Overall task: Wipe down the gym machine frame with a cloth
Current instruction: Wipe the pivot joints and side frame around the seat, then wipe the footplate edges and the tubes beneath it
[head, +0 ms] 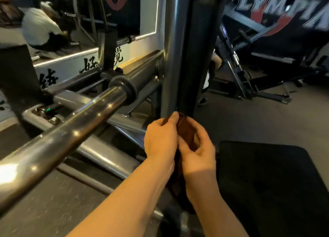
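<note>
Your left hand [161, 139] and right hand [197, 147] both pinch the dark brown cloth [186, 128], bunched between them at the foot of the upright frame post [171, 58]. Fold it flat, wrap it round the post, then wipe upward with steady pressure.

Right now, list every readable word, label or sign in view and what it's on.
"LYMPI": large white letters on the dark wall banner at upper right; the word's start and end are cut off or blurred.
"觉": black brush character on the white wall panel below the mirror.
Other black brush characters on that panel: partly hidden by the machine, unreadable.
Red and white logo at top centre: lettering too blurred.
</note>
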`<move>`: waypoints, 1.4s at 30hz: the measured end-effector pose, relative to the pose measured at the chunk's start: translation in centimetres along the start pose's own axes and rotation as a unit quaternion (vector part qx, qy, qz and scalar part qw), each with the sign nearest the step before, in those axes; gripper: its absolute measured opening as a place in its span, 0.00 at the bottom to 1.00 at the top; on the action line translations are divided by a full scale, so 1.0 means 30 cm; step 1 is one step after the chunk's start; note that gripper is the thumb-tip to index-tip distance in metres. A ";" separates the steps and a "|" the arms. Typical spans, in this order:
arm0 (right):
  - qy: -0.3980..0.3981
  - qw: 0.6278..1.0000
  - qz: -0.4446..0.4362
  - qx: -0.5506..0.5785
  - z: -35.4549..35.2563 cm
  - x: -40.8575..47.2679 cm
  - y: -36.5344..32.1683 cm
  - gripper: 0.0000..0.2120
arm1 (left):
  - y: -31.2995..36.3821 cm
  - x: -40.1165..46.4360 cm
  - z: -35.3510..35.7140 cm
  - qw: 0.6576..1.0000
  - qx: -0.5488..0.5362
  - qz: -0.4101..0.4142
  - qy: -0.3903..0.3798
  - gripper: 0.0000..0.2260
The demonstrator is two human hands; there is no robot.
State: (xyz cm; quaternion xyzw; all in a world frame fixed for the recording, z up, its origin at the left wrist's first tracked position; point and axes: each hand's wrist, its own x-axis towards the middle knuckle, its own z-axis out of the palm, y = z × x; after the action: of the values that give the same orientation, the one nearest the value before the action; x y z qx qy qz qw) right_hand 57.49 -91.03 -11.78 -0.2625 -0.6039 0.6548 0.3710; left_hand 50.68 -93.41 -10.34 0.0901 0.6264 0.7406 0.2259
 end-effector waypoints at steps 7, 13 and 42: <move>0.103 0.992 -0.068 -0.007 0.044 0.070 -0.314 0.13 | 0.317 -0.060 0.039 0.986 -0.085 -0.011 -0.146 0.04; 0.057 0.974 -0.159 -0.150 0.081 0.119 -0.537 0.20 | 0.537 -0.025 0.078 0.992 -0.096 0.055 -0.061 0.04; -0.012 0.546 -0.615 -0.569 0.267 0.823 -0.750 0.18 | 0.795 0.622 0.173 0.950 -0.076 0.303 0.002 0.16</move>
State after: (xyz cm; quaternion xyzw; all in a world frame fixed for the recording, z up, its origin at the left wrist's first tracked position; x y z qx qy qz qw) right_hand 40.45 -76.08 14.03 0.0247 -0.8683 -0.2113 0.4481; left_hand 31.11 -83.15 11.01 0.2573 0.5116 0.8198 -0.0042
